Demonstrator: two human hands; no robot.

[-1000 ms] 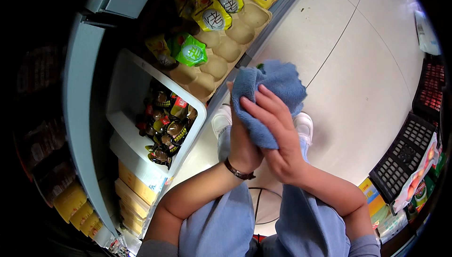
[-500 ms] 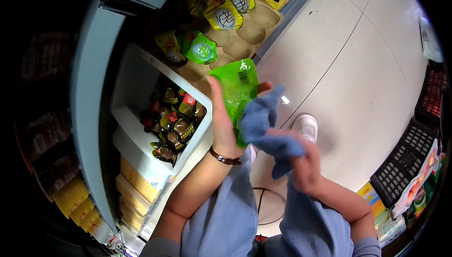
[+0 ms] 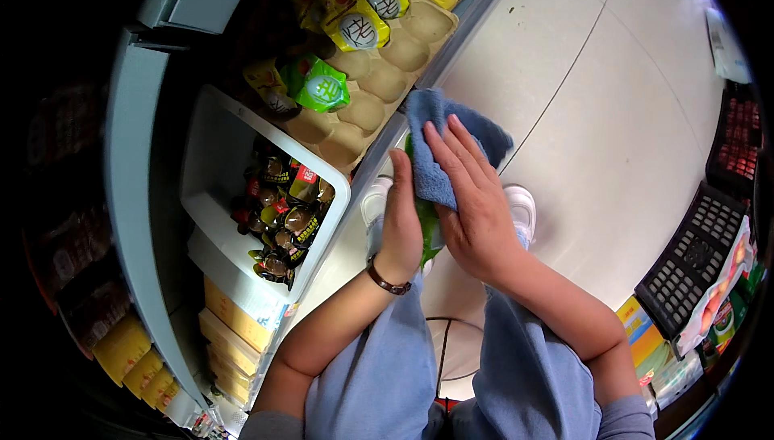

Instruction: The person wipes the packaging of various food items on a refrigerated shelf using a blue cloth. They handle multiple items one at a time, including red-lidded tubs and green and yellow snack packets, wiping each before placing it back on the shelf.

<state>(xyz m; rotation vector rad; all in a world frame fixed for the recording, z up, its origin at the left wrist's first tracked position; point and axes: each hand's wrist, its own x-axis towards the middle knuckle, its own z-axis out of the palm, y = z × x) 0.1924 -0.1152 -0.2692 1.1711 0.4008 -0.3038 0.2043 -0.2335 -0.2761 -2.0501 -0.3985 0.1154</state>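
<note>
My left hand (image 3: 401, 226), wearing a bracelet at the wrist, grips a green packet (image 3: 427, 238) that is mostly hidden. A blue cloth (image 3: 455, 125) lies over the packet, and my right hand (image 3: 472, 210) presses on it, fingers together. Just left of the hands is a white plastic bin (image 3: 330, 182) of small dark packets (image 3: 278, 234). Behind it, yellow packets (image 3: 347, 12) and a green one (image 3: 310, 77) sit in a beige moulded tray (image 3: 379, 77).
A grey shelf frame (image 3: 133, 150) runs along the left, with yellow boxes (image 3: 238, 319) below the bin. Tiled floor (image 3: 613, 117) lies ahead and right, beside my white shoes (image 3: 520, 214). Black plastic crates (image 3: 693, 254) and packaged goods line the right side.
Half a second ago the green packet lay exposed in my left hand and my right hand held the cloth lower right. The cloth now covers most of it, right hand pressed on top.
</note>
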